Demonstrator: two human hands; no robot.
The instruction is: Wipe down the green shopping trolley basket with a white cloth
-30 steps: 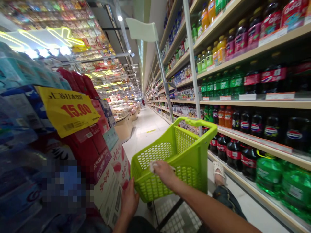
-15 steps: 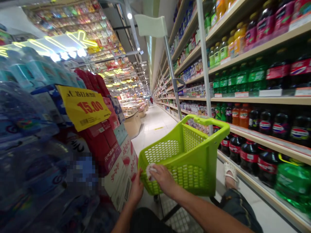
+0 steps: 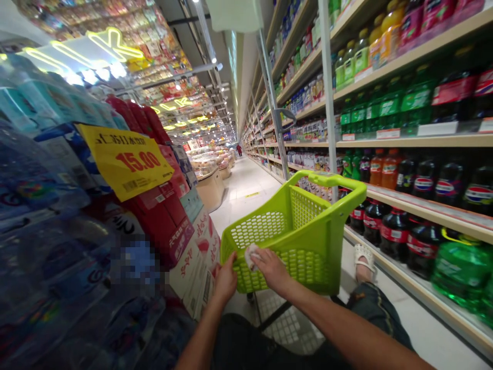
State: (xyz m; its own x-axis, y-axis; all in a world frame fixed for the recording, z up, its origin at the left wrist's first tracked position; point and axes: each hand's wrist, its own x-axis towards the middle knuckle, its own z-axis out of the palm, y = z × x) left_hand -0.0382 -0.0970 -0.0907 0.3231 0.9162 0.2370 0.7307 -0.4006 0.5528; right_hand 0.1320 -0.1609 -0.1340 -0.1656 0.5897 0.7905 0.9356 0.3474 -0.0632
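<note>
The cart (image 3: 304, 226) stands on the floor (image 3: 248, 177) near the shelf's (image 3: 423, 211) lower edge. Left hand (image 3: 226, 280) curls on its end corner; right hand (image 3: 271, 270), half-closed, holds a cloth (image 3: 252, 255) against its side. Uneven pressure could roll it.

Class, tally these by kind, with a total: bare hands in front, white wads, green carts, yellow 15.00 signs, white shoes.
Hands (left hand, right hand): 2
White wad: 1
Green cart: 1
Yellow 15.00 sign: 1
White shoe: 1
Total: 6

On your right, soda bottles (image 3: 394, 234) are lining long shelves (image 3: 416, 141); on your left, a yellow price sign (image 3: 131, 172) is resting against stacked cartons (image 3: 159, 218), and neon letters (image 3: 114, 45) are glowing higher up.
</note>
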